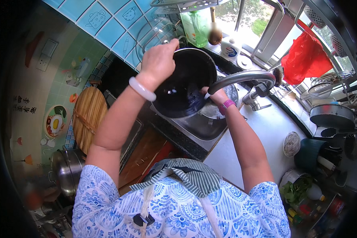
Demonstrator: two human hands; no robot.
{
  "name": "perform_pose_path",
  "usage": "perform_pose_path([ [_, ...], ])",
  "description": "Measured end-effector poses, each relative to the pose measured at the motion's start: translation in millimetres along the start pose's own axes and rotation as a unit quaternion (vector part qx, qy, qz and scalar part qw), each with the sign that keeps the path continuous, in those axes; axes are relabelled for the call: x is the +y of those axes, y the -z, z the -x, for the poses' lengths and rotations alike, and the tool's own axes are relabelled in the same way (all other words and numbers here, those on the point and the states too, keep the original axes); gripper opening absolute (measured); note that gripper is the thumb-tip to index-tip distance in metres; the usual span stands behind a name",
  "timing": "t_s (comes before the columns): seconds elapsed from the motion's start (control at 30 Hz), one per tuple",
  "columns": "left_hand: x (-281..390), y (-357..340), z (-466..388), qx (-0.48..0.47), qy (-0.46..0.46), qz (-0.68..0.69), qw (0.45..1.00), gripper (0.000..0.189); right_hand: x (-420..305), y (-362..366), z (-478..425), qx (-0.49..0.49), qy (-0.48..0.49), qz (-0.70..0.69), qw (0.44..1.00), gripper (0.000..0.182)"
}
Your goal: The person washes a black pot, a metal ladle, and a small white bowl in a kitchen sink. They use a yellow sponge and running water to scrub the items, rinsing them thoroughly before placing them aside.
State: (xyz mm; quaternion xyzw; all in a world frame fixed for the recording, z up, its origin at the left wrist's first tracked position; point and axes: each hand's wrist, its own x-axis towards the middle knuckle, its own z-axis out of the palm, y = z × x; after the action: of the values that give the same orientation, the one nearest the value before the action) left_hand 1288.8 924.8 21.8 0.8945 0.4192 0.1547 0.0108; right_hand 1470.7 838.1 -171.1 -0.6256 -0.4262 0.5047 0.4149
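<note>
A dark wok [186, 83] is tilted over the steel sink [206, 132]. At its upper left rim my left hand [160, 61] is closed, apparently around a handle that the hand mostly hides. My right hand [215, 94] reaches to the wok's right inner side, beneath the tap spout; its fingers are partly hidden, so whether they hold anything is unclear. The curved metal faucet [244, 78] ends above the wok, and some water shows on the dark inner surface. Behind my right hand, a metal basin [230, 92] sits in the sink.
A glass lid [154, 32] leans on the blue tiles. A green bottle [196, 29] and a white bottle [230, 47] stand by the window. To the right are a white countertop [255, 142] and a small bowl [291, 144]; a round wooden board [89, 119] stands left.
</note>
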Motion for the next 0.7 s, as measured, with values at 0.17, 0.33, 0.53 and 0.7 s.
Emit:
perform_pose_path([
  [0.17, -31, -15, -14, -0.206, -0.008, 0.078, 0.975, 0.032, 49, -13, 46, -0.139, -0.152, -0.148, 0.967, 0.019],
  [0.33, 36, 8, 71, -0.281, -0.306, 0.013, 0.91, 0.061, 67, 7, 94, -0.175, -0.273, -0.161, 0.932, 0.023],
  [0.53, 37, 1, 108, -0.222, -0.397, 0.03, 0.89, 0.036, 28, 31, 138, -0.164, -0.32, -0.234, 0.903, 0.031],
  [0.7, 26, -12, 90, -0.137, -0.368, 0.188, 0.9, 0.046, -5, 57, 159, -0.148, -0.303, -0.226, 0.914, 0.054],
])
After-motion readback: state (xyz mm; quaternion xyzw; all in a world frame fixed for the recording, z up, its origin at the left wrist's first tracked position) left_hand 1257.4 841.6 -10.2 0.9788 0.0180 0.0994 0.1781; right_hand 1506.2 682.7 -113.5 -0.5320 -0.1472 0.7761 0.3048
